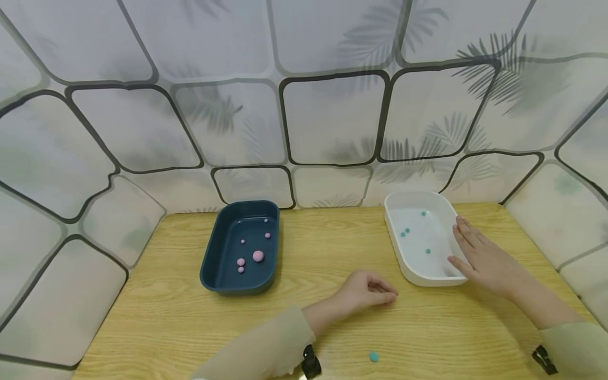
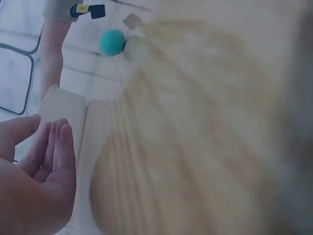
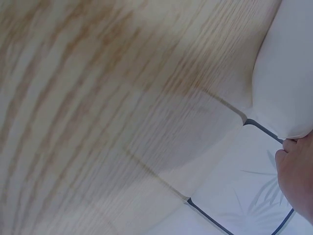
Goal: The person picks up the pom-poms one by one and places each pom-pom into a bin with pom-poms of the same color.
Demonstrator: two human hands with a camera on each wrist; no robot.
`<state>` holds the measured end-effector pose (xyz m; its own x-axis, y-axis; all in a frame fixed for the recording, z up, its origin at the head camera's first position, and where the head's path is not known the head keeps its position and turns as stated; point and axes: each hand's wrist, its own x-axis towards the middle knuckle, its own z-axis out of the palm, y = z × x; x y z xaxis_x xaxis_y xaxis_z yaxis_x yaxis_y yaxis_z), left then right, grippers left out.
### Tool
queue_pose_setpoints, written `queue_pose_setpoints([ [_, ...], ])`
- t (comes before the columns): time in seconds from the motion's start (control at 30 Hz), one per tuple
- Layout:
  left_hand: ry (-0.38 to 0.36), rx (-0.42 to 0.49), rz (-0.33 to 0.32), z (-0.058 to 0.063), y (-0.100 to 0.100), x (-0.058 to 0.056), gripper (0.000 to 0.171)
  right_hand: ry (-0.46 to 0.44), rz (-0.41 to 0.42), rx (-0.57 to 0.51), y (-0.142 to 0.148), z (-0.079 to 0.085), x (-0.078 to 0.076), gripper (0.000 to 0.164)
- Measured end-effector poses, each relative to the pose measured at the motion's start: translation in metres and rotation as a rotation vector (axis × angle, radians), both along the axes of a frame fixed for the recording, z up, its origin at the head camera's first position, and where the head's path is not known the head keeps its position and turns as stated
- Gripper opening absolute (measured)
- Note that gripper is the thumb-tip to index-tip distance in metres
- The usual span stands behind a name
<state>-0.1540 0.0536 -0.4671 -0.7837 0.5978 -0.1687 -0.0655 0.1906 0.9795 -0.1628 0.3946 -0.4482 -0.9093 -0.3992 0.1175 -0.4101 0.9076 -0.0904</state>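
Observation:
A white tray (image 1: 396, 243) stands on the right of the table with several small teal balls (image 1: 428, 251) in it. My right hand (image 1: 489, 264) lies along its right rim, fingers extended; in the right wrist view that hand (image 3: 297, 176) meets the tray's side. Left of the tray, my left hand (image 1: 363, 293) hovers near the table with fingers loosely bent. The left wrist view shows this hand (image 2: 41, 183) holding nothing. One larger teal ball (image 1: 373, 357) sits on the table, nearer than the left hand.
A dark blue tray (image 1: 214, 258) holding several pink balls (image 1: 258, 256) of different sizes stands on the left. Both trays rest on a wood-grain table (image 1: 328, 237). Patterned cloth (image 1: 332, 121) rises behind it and at both sides.

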Motion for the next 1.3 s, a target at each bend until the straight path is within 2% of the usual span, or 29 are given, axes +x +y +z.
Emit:
queue_pose_setpoints([
  [0.27, -0.022, 0.000, -0.018, -0.003, -0.014, 0.011, 0.012, 0.004, -0.006, 0.004, -0.001, 0.001, 0.002, 0.080],
  [0.47, 0.028, -0.030, -0.115, -0.003, -0.030, 0.017, 0.013, -0.008, -0.014, 0.004, -0.002, 0.001, 0.003, 0.081],
  [0.77, 0.056, -0.025, -0.244, -0.001, -0.050, 0.027, 0.016, -0.006, -0.015, 0.010, -0.003, 0.001, 0.005, 0.081],
  [1.03, 0.194, -0.054, -0.386, -0.003, -0.060, 0.030, 0.025, -0.027, -0.021, -0.001, -0.005, 0.002, 0.005, 0.081],
  [1.3, 0.448, -0.171, -0.507, -0.001, -0.063, 0.034, 0.028, 0.004, -0.006, 0.008, -0.003, 0.001, 0.004, 0.080],
])
